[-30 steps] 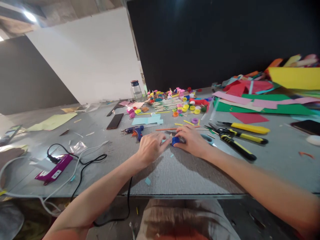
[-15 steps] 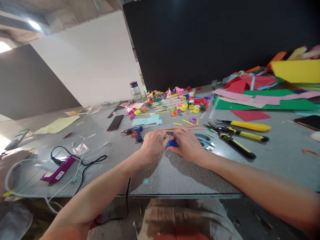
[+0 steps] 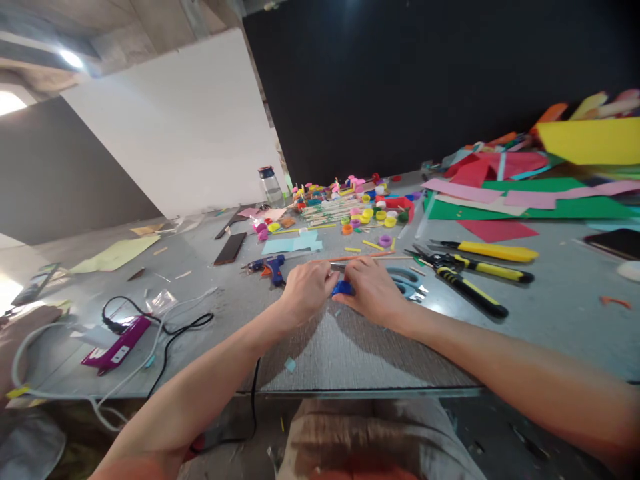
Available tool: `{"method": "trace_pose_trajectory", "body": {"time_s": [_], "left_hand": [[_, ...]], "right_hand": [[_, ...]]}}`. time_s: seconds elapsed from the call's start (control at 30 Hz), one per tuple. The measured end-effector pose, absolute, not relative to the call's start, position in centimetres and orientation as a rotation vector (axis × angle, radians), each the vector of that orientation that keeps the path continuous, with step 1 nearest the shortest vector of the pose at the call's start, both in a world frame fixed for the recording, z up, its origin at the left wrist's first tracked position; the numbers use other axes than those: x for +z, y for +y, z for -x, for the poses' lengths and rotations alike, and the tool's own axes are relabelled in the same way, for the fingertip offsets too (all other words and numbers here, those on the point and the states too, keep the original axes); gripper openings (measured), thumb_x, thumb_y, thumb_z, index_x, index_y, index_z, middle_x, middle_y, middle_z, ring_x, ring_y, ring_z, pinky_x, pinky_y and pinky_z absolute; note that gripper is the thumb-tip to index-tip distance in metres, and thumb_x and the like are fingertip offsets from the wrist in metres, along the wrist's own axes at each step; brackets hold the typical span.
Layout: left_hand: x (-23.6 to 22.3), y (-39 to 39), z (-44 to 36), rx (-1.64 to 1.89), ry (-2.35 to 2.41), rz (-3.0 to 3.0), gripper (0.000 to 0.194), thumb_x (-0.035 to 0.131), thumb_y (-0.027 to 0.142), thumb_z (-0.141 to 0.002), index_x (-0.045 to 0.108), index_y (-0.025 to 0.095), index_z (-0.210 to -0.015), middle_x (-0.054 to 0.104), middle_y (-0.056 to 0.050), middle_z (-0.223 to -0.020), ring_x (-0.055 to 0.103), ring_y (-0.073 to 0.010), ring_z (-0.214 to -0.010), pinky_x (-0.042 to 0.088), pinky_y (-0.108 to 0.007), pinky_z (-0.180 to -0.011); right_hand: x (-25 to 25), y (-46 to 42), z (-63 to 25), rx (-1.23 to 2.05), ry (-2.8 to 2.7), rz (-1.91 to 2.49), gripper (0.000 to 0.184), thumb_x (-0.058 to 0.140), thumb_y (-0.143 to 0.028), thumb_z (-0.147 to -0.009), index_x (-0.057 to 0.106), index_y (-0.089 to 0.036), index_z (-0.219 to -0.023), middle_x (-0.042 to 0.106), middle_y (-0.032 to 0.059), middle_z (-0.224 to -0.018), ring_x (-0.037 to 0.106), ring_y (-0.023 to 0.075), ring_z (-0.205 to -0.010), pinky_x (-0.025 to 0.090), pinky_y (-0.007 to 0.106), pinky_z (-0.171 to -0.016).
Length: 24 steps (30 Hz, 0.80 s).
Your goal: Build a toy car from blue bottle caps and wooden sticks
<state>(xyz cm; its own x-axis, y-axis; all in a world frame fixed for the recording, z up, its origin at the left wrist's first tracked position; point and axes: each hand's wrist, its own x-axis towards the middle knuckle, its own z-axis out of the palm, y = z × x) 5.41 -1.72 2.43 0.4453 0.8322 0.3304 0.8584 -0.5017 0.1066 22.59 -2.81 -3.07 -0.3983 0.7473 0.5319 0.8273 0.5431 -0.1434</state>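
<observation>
A small rounded blue piece, which looks like a bottle cap [image 3: 342, 288], sits low between my two hands over the table. My left hand [image 3: 309, 287] has its fingers curled and presses on the cap's left side. From the right, my right hand [image 3: 373, 287] pinches it, covering much of it. Scissors [image 3: 409, 275] with grey-blue handles lie just beyond my right hand, partly hidden by it. An orange stick [image 3: 357, 256] lies behind the hands. Left of my left hand rests a blue glue gun [image 3: 270, 265] with an orange trigger.
Pliers [image 3: 465, 280] and a yellow cutter [image 3: 493, 251] lie right. Coloured caps [image 3: 383, 217], sticks and paper fill the back. A purple power strip [image 3: 116, 347] with loose cables is left, near another person's hand [image 3: 30, 330]. A bottle [image 3: 271, 185] stands behind.
The view has shifted very slightly. Both hands stay together around the blue cap, with hardly any movement.
</observation>
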Motion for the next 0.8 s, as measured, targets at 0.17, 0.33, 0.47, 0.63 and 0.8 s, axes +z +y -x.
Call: {"method": "trace_pose_trajectory", "body": {"time_s": [0.17, 0.33, 0.47, 0.63, 0.8], "left_hand": [[3.8, -2.1, -3.5, -0.705, -1.533, 2.526, 0.034, 0.060, 0.053, -0.093, 0.072, 0.021, -0.098, 0.069, -0.002, -0.070, 0.064, -0.0200, -0.063, 0.037, -0.030, -0.058], [4.5, -1.1, -0.2, -0.839, -1.498, 2.496, 0.026, 0.053, 0.038, -0.098, 0.068, 0.018, -0.105, 0.071, -0.006, -0.094, 0.066, -0.0213, -0.087, 0.048, -0.032, -0.078], [3.1, 0.3, 2.2, -0.766, -1.465, 2.601, 0.029, 0.051, 0.018, -0.092, 0.064, 0.014, -0.117, 0.068, -0.012, -0.115, 0.062, -0.0252, -0.110, 0.047, -0.038, -0.099], [1.5, 2.0, 3.4, -0.497, -1.406, 2.856, 0.052, 0.067, 0.022, -0.079, 0.059, 0.019, -0.129, 0.065, -0.012, -0.132, 0.057, -0.0320, -0.123, 0.043, -0.048, -0.106], [0.8, 3.8, 2.8, -0.390, -1.362, 2.988, 0.053, 0.068, 0.019, -0.075, 0.062, 0.021, -0.128, 0.068, -0.010, -0.127, 0.061, -0.0313, -0.117, 0.047, -0.045, -0.100]], "right_hand": [[-3.0, -2.7, -22.8, -0.194, -2.205, 1.300, 0.029, 0.079, -0.044, -0.081, 0.065, -0.019, -0.090, 0.068, 0.0125, -0.099, 0.057, 0.0342, -0.103, 0.045, 0.045, -0.085], [-2.9, -2.0, -23.2, -0.193, -2.204, 1.322, 0.027, 0.078, -0.041, -0.083, 0.068, -0.018, -0.093, 0.068, 0.0139, -0.105, 0.055, 0.0371, -0.107, 0.043, 0.051, -0.092], [-2.7, -1.1, -24.3, -0.150, -2.199, 1.308, 0.032, 0.074, -0.044, -0.086, 0.070, -0.018, -0.104, 0.069, 0.0120, -0.111, 0.055, 0.0362, -0.111, 0.043, 0.051, -0.096], [-2.3, -0.6, -25.8, -0.082, -2.240, 1.247, 0.036, 0.073, -0.045, -0.086, 0.072, -0.020, -0.112, 0.067, 0.0123, -0.123, 0.055, 0.0344, -0.118, 0.045, 0.050, -0.098], [-2.6, -0.6, -25.6, -0.053, -2.316, 1.208, 0.027, 0.077, -0.039, -0.083, 0.075, -0.019, -0.101, 0.064, 0.0144, -0.129, 0.051, 0.0367, -0.125, 0.042, 0.054, -0.105]]}}
